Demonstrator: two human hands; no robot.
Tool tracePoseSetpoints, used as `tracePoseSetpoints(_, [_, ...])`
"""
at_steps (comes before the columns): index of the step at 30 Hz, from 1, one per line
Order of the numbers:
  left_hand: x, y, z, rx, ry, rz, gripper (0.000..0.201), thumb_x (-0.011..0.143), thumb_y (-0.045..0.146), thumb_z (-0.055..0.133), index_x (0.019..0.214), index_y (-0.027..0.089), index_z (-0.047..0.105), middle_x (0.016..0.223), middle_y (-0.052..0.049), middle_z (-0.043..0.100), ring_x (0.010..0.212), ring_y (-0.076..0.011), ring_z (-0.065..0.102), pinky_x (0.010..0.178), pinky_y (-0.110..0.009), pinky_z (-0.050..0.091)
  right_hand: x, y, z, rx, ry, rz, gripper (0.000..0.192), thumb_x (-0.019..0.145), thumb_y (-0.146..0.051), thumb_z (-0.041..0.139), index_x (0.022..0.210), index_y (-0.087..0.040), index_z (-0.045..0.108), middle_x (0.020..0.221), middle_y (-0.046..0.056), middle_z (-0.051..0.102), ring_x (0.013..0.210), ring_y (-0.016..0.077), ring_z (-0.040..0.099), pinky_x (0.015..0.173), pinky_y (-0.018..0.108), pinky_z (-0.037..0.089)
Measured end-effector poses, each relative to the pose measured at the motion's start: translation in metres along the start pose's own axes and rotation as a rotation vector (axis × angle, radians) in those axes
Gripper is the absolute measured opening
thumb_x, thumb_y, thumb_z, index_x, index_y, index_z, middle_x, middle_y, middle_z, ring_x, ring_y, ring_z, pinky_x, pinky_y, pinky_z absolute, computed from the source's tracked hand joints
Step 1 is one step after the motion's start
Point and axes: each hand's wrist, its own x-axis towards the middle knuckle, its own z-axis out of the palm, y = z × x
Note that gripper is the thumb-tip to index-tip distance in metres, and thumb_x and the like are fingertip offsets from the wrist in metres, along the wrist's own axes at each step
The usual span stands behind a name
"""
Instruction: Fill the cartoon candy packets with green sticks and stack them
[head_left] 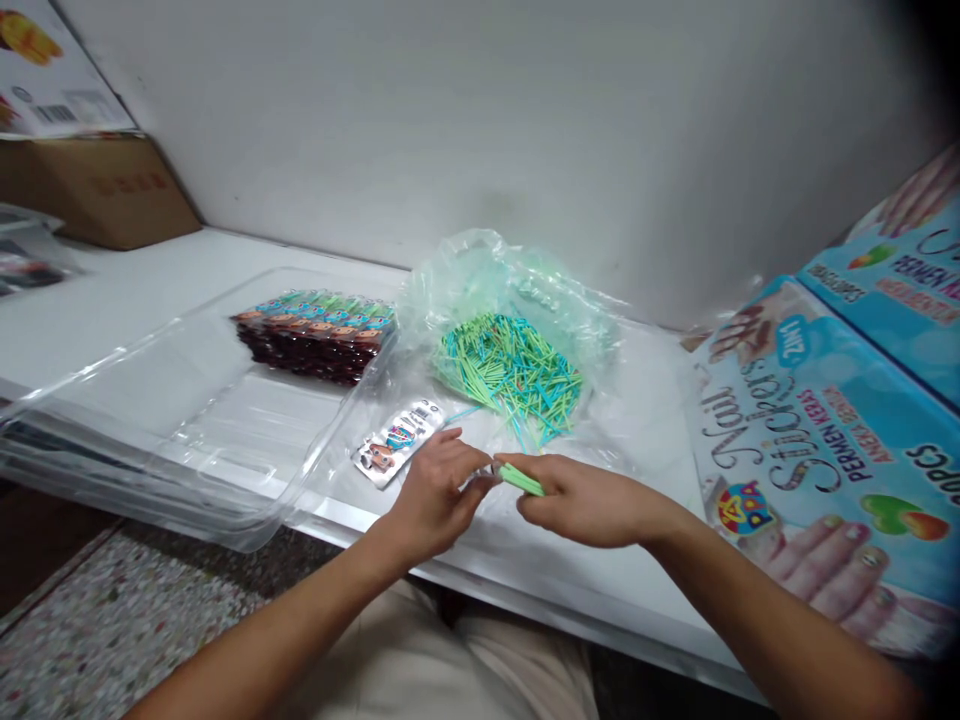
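My right hand (581, 497) is closed around a few short, light-green sticks (521, 479), which lie sideways across its fingers. At their left end my left hand (437, 490) is pinched, thumb against forefinger, on a small shiny piece too small to make out. Just left of that hand, a flat printed sachet (397, 442) lies on the table. Beyond both hands, an open clear plastic bag (480, 270) holds a heap of thin green and blue sticks (510, 370), some spilling toward me.
On the left, a clear plastic tray (225, 430) reaches over the table's front edge and holds stacked sachets (315, 335). Printed blue Nail Stickers boxes (817, 430) stand on the right. A cardboard box (105, 190) sits back left against the wall (480, 120).
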Motion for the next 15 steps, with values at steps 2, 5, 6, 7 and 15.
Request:
tracePoseSetpoints(2, [0.0,-0.001,-0.001,0.034,-0.003,0.04,0.012,0.086,0.016,0.05,0.088,0.018,0.062,0.078,-0.003,0.071,0.073,-0.0161,0.065,0.094,-0.044,0.044,0.001,0.0,0.0,-0.025,0.01,0.019,0.036,0.073,-0.014,0.046,0.104,-0.016,0.063,0.085,0.001,0.068,0.071,0.0157,0.056,0.067,0.025,0.042])
tracePoseSetpoints(5, [0.001,-0.001,-0.001,0.067,-0.001,0.093,0.013,0.085,0.013,0.05,0.09,0.017,0.061,0.078,-0.004,0.071,0.073,-0.016,0.065,0.096,-0.045,0.042,0.002,-0.001,0.001,-0.077,0.002,0.052,0.032,0.072,-0.014,0.046,0.099,-0.016,0.062,0.085,0.002,0.067,0.068,0.0151,0.054,0.063,0.025,0.04])
tracePoseSetpoints(6, [0.001,-0.001,-0.001,0.077,-0.005,0.104,0.014,0.085,0.012,0.049,0.09,0.016,0.061,0.078,-0.004,0.071,0.073,-0.0158,0.065,0.096,-0.045,0.042,0.003,-0.001,0.001,-0.09,-0.01,0.06,0.03,0.072,-0.014,0.045,0.097,-0.016,0.062,0.084,0.002,0.067,0.066,0.0147,0.054,0.062,0.025,0.039])
tracePoseSetpoints(7, [0.001,-0.001,-0.001,0.085,-0.009,0.113,0.014,0.085,0.012,0.049,0.091,0.016,0.061,0.078,-0.004,0.071,0.073,-0.0156,0.065,0.097,-0.045,0.041,0.003,0.0,0.0,-0.099,-0.028,0.065,0.028,0.072,-0.015,0.045,0.095,-0.016,0.062,0.082,0.002,0.066,0.065,0.0143,0.053,0.061,0.024,0.038])
tracePoseSetpoints(15, [0.0,-0.005,-0.001,-0.045,-0.078,0.071,0.016,0.085,0.013,0.048,0.091,0.018,0.062,0.082,-0.003,0.072,0.076,-0.0146,0.066,0.101,-0.045,0.038,0.012,0.013,-0.006,-0.001,-0.233,0.033,0.007,0.07,-0.015,0.044,0.074,-0.019,0.047,0.061,-0.006,0.043,0.054,0.0083,0.038,0.052,0.021,0.032])
